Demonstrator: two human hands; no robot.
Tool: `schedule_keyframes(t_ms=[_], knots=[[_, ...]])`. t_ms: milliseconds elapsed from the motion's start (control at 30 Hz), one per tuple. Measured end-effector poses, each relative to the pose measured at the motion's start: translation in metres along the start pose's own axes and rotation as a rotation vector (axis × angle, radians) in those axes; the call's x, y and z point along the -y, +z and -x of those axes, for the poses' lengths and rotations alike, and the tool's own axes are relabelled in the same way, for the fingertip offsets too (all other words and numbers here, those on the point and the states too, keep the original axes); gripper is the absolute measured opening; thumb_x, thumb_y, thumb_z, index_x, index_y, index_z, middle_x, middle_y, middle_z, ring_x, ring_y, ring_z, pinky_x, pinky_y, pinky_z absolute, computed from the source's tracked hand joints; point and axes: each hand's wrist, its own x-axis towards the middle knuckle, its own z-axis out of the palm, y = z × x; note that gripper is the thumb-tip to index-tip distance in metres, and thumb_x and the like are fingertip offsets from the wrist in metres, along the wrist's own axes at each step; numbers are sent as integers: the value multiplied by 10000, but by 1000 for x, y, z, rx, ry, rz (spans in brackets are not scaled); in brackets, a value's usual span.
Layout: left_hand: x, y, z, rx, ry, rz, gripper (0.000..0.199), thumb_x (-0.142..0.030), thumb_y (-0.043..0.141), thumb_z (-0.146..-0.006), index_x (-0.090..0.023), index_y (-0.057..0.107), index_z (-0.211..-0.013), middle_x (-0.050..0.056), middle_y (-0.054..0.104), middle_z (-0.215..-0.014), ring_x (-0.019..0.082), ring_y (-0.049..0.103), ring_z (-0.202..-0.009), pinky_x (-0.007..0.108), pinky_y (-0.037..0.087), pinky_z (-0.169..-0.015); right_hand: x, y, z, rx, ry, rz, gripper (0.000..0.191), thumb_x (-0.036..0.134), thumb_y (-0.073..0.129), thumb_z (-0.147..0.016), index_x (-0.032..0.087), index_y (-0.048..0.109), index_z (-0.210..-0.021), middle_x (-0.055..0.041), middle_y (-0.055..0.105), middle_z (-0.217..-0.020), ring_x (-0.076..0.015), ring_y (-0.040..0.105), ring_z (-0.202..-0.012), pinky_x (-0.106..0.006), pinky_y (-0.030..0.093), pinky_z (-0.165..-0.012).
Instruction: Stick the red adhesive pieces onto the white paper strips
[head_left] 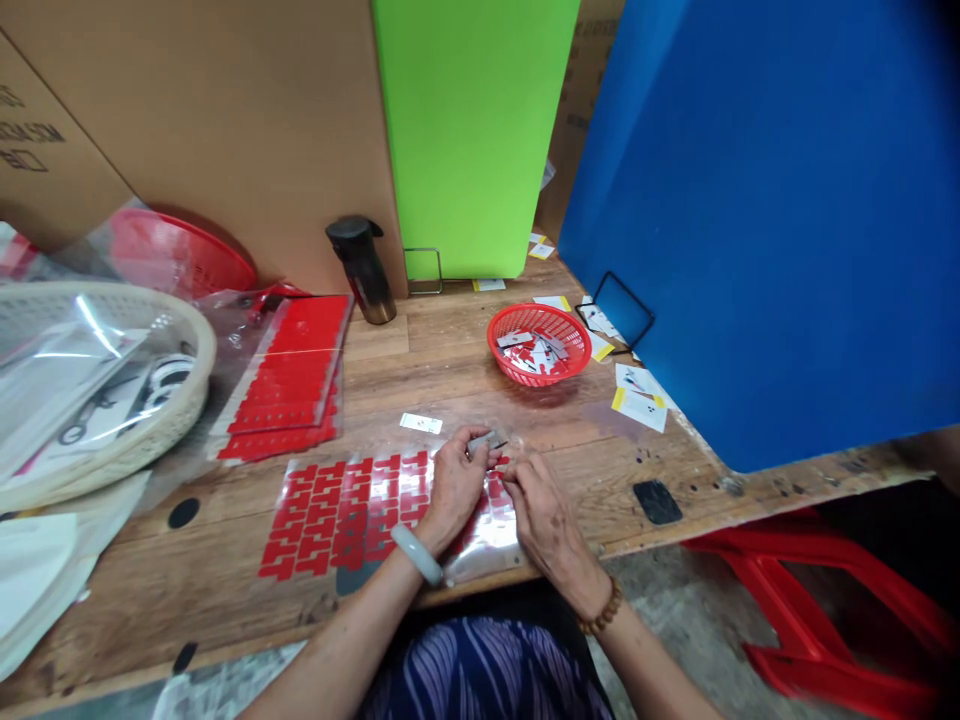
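A clear sheet of red stickers lies along the front of the wooden table, its red shapes set in several columns. Over its right part, my left hand is closed around a small flat grey piece with a dark end; its exact kind does not show. My right hand is pinched at the sheet's right edge, close to the left fingertips. What sits between those right fingers is hidden. Just beyond the sheet lies a small white label. A red basket farther back contains small white, red and grey pieces.
More red sheets in plastic lie left, beside a large cream basket. A dark tumbler stands near the cardboard. Green and blue boards rise behind, with printed cards near the blue one. A red stool is at right.
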Motion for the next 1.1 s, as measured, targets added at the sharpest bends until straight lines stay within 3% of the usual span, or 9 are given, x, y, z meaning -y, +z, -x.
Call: schedule_keyframes(t_ms=[133,267,500,600,767,1100], knots=[[-3,1,0,-25,-50,37,182,-140,552,-785,-148,615,-956,53,719,-741,199,708,-755,255,540,-624,2,-6,6,21,-27,0,185,136,369,-907,191,525,-826,-63,542,-869,-207,488,-836,-356,374,-770],[-4,1,-1,-24,-82,75,179,-131,577,-772,-138,612,-948,42,703,-703,184,706,-712,243,538,-624,7,-18,9,-48,2,-140,147,149,397,-902,202,506,-818,-43,553,-869,-194,502,-865,-350,368,-807],[-17,-10,1,70,-181,217,178,-104,593,-773,-108,581,-950,81,710,-702,173,703,-671,265,552,-657,6,-30,9,-187,321,-605,124,304,581,-818,201,523,-781,-12,570,-793,-152,542,-750,-269,442,-700],[-34,-20,14,133,-282,316,202,-128,633,-765,-118,569,-957,85,712,-722,174,705,-680,248,556,-633,12,-33,4,-214,357,-716,153,305,636,-759,195,531,-740,-4,571,-733,-151,540,-711,-265,449,-667],[-51,-40,43,153,-412,412,192,-66,619,-756,-105,585,-941,101,712,-831,153,701,-685,226,562,-661,30,-36,1,-131,282,-705,101,275,627,-766,201,564,-737,-15,617,-765,-168,571,-771,-285,456,-715],[-48,-54,80,140,-533,430,159,-69,604,-772,-100,581,-926,124,725,-765,162,705,-678,226,559,-673,43,-29,15,35,256,-655,89,232,582,-784,202,529,-720,19,560,-700,-138,542,-677,-248,446,-638]])
